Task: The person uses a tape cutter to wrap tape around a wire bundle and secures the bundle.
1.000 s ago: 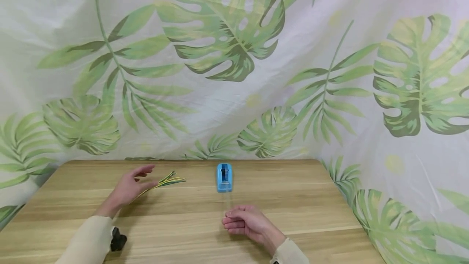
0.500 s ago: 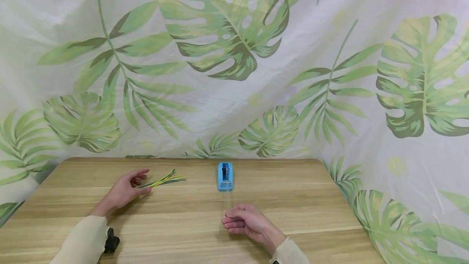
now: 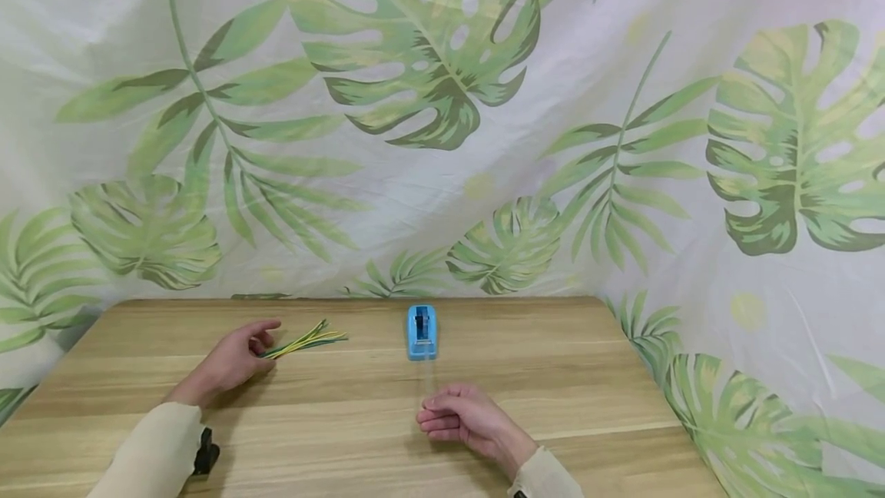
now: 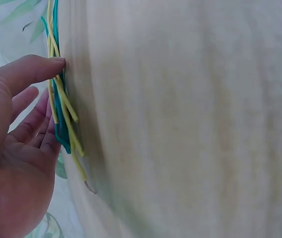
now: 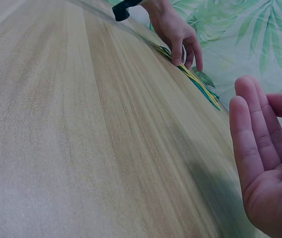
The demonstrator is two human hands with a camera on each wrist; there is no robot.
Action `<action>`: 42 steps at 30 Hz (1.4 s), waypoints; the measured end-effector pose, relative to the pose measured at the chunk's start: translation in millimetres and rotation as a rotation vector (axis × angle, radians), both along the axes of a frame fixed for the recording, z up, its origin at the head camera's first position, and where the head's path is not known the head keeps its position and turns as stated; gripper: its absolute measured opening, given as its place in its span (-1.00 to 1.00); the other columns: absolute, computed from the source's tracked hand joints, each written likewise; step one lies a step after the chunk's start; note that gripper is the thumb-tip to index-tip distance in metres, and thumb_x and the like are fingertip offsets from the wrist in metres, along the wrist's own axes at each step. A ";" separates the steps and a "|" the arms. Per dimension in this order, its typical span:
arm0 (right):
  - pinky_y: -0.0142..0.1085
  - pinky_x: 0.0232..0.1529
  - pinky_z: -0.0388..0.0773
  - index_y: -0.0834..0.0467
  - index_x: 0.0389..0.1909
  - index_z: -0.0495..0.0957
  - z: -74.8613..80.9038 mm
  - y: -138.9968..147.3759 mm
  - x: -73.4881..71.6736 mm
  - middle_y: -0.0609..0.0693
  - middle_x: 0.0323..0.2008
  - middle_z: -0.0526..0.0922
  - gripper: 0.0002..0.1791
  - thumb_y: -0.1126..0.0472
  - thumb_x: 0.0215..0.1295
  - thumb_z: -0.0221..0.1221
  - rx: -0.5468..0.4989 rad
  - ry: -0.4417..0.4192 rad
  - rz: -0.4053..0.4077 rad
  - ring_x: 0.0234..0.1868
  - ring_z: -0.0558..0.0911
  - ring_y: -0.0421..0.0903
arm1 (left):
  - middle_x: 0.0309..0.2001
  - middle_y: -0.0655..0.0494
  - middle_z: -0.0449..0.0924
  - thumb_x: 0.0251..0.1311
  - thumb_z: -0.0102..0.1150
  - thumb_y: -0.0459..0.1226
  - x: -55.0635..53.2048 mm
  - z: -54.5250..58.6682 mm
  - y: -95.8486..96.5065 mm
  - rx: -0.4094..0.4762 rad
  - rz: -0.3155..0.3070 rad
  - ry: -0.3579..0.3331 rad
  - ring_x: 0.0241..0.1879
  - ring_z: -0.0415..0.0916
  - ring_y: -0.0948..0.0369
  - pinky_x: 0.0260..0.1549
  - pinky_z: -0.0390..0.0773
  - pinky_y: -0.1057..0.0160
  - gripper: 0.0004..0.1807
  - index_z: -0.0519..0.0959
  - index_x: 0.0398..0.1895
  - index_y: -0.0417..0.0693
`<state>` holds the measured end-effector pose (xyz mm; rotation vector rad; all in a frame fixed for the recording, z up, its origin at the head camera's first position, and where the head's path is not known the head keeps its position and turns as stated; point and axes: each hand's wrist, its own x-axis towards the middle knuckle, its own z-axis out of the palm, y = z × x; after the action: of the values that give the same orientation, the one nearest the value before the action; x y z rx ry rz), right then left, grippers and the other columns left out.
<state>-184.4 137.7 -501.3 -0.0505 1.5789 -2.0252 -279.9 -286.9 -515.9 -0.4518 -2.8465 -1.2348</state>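
Observation:
My left hand (image 3: 233, 358) is on the left side of the table around a loose bundle of thin yellow and green electrical wires (image 3: 307, 342). In the left wrist view the thumb lies across these wires (image 4: 64, 106), the other fingers curve behind them, and one yellow end shows bare metal. Near the front middle, my right hand (image 3: 470, 421) pinches the end of a clear tape strip (image 3: 428, 379) between thumb and forefinger, the other fingers extended beside each other. The strip runs back to a small blue tape dispenser (image 3: 421, 353).
A wooden table (image 3: 359, 452) spreads under both hands. Behind it and to the right hangs a pale cloth (image 3: 415, 198) with green leaf prints. A black strap piece (image 3: 205, 453) is on my left sleeve.
My left hand has slid a little to the left along the wires, uncovering more of their length. My right hand stays in place with the tape strip; the head view shifts slightly.

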 end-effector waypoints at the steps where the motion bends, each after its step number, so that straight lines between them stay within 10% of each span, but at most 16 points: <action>1: -0.31 -0.26 0.68 0.47 -0.03 0.56 0.0 0.0 0.0 0.08 -0.34 0.76 -0.70 0.33 0.32 0.22 0.001 0.001 0.000 -0.35 0.75 -0.16 | -0.17 -0.12 0.52 0.01 0.43 -0.51 0.1 1.0 0.6 -0.012 0.001 -0.003 -0.23 0.46 0.07 -0.36 0.49 0.28 -0.27 0.36 0.29 -0.47; 19: -0.31 -0.25 0.68 0.42 -0.09 0.60 -1.8 1.0 0.3 0.09 -0.34 0.76 -0.76 0.34 0.32 0.23 -0.006 0.005 -0.002 -0.35 0.75 -0.16 | -0.51 0.13 0.46 -0.07 0.35 -0.46 -9.3 11.0 14.2 -0.226 -0.069 -0.023 -0.49 0.35 0.19 -0.50 0.39 0.23 -0.87 0.59 -0.45 -0.18; 25: -0.31 -0.26 0.68 0.38 -0.14 0.61 -2.4 -0.2 0.6 0.10 -0.35 0.76 -0.82 0.34 0.31 0.23 -0.009 0.009 -0.006 -0.35 0.75 -0.16 | -0.65 0.18 0.26 -0.08 0.37 -0.39 -12.1 14.8 21.1 -0.259 -0.076 -0.081 -0.61 0.24 0.23 -0.54 0.25 0.25 -0.70 0.38 -0.65 -0.06; 42: -0.31 -0.24 0.68 0.37 -0.13 0.61 -2.3 -3.9 1.2 0.10 -0.34 0.76 -0.82 0.34 0.32 0.22 -0.022 0.005 0.004 -0.34 0.75 -0.15 | -0.62 0.20 0.20 0.04 0.33 -0.30 -7.0 4.7 24.5 -0.401 -0.146 0.064 -0.59 0.14 0.23 -0.55 0.19 0.24 -0.66 0.31 -0.64 -0.02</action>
<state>-183.2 133.8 -503.6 -0.0672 1.5578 -2.0412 -286.9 -262.4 -511.2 -0.7010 -3.0483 -0.6376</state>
